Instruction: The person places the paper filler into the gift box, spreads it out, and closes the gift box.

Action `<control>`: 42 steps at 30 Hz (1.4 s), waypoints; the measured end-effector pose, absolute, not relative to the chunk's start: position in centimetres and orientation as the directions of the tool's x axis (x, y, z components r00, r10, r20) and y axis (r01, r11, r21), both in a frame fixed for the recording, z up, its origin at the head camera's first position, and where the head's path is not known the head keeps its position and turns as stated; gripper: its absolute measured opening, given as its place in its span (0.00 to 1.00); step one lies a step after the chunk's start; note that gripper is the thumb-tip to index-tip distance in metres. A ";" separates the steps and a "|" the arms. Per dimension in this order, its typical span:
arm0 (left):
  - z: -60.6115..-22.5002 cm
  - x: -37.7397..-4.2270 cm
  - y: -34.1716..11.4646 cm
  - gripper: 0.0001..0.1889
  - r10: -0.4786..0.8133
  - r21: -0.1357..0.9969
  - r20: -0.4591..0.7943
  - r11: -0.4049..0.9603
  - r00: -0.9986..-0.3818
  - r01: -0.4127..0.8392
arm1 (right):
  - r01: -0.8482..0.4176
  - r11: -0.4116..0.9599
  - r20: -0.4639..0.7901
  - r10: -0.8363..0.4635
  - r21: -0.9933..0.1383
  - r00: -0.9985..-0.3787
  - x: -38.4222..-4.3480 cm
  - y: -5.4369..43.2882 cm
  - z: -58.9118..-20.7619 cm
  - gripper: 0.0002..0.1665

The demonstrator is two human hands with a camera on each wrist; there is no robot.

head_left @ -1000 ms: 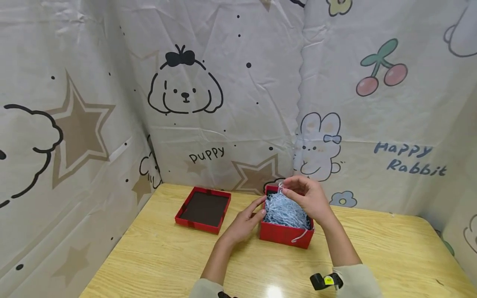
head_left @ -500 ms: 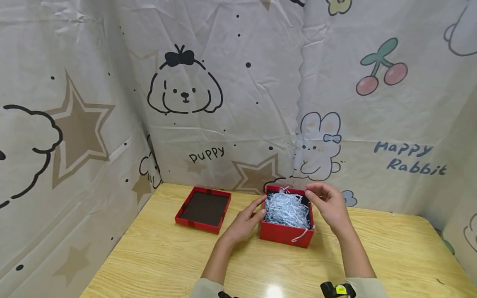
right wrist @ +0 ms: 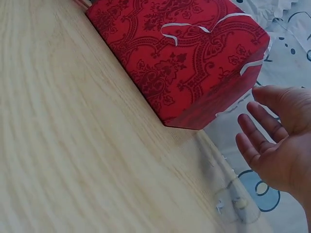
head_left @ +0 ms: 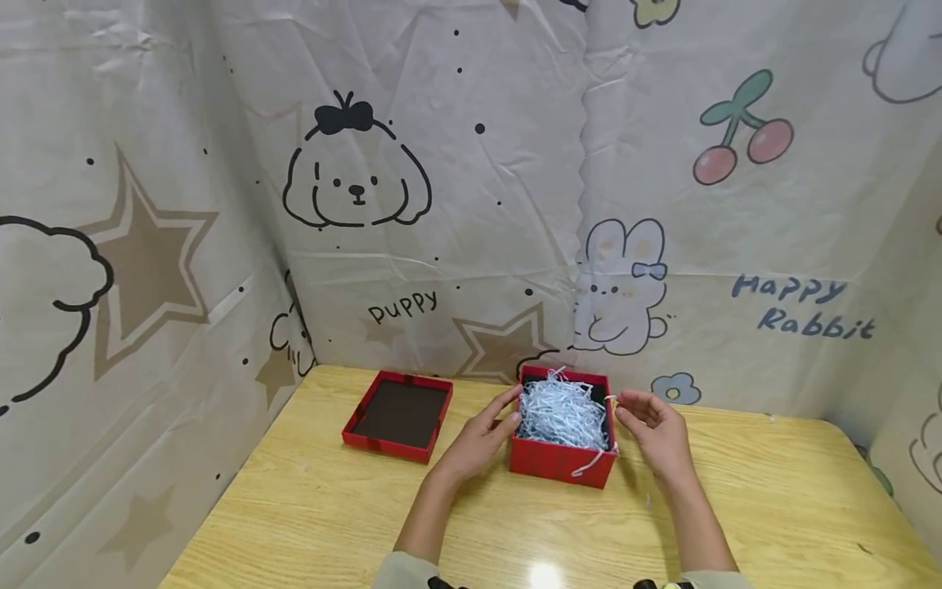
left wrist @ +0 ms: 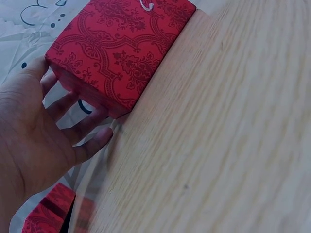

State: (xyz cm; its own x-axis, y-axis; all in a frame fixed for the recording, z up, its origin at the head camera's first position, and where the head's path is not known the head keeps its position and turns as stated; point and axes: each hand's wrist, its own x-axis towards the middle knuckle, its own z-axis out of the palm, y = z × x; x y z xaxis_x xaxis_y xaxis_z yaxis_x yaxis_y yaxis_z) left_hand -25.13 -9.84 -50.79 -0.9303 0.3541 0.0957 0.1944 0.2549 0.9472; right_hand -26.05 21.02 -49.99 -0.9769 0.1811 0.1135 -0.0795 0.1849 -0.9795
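Observation:
A red patterned gift box [head_left: 561,464] stands on the table, filled with pale blue shredded paper [head_left: 562,413]. Loose strands hang over its front and right rim. My left hand [head_left: 478,446] rests its extended fingers and thumb against the box's left side, as the left wrist view also shows. Beside the right side is my right hand [head_left: 660,438], fingers loosely bent, with a small gap to the box wall in the right wrist view. A thin strand on the rim lies close to its fingertips. Nothing can be seen held in that hand.
The red box lid [head_left: 397,415] lies upturned to the left, its dark inside facing up. Small white scraps [right wrist: 219,206] lie on the wooden table [head_left: 309,523] right of the box. A printed cloth [head_left: 441,245] hangs behind the table.
My right hand has moved from above the shredded paper, where it pinched some strands, out and down to the right side of the box. The left hand has stayed on the box.

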 end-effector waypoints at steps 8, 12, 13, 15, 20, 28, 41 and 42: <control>-50.9 -25.0 -10.0 0.29 0.362 0.948 0.096 0.251 -0.927 0.196 | -0.073 0.132 0.100 0.210 -0.988 -0.973 -26.3 20.4 -50.0 0.21; -50.9 -25.0 -9.9 0.29 0.361 0.946 0.104 0.252 -0.927 0.205 | -0.087 0.132 0.113 0.209 -0.987 -0.971 -26.3 20.2 -49.7 0.20; -50.9 -25.0 -9.9 0.29 0.361 0.946 0.107 0.251 -0.927 0.207 | -0.089 0.137 0.116 0.208 -0.987 -0.971 -26.3 20.2 -49.5 0.19; -50.9 -25.0 -9.8 0.29 0.361 0.945 0.110 0.252 -0.926 0.210 | -0.103 0.142 0.132 0.215 -0.984 -0.968 -26.2 20.1 -49.2 0.18; -50.7 -25.1 -9.8 0.29 0.370 0.946 0.117 0.240 -0.921 0.217 | -0.153 0.158 0.187 0.229 -0.976 -0.955 -25.9 20.1 -48.2 0.17; -50.8 -25.2 -10.0 0.29 0.375 0.947 0.118 0.235 -0.919 0.217 | -0.204 0.120 0.223 0.175 -0.972 -0.959 -25.9 19.0 -45.7 0.17; -50.8 -25.3 -10.1 0.29 0.370 0.947 0.114 0.240 -0.922 0.213 | -0.254 0.076 0.255 0.010 -0.964 -0.967 -26.5 14.5 -43.4 0.16; -50.8 -25.3 -10.1 0.29 0.369 0.947 0.115 0.240 -0.922 0.215 | -0.244 0.062 0.244 -0.012 -0.968 -0.970 -26.5 14.1 -43.6 0.16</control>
State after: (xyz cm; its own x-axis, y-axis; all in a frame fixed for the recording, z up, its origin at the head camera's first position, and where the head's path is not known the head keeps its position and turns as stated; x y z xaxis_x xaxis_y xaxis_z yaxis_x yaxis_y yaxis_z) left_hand -25.29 -10.14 -50.75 -0.9221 0.3693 0.1154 0.2146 0.2400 0.9467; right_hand -26.54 14.08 -43.58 -0.9697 -0.0124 0.2439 -0.2442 0.0621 -0.9677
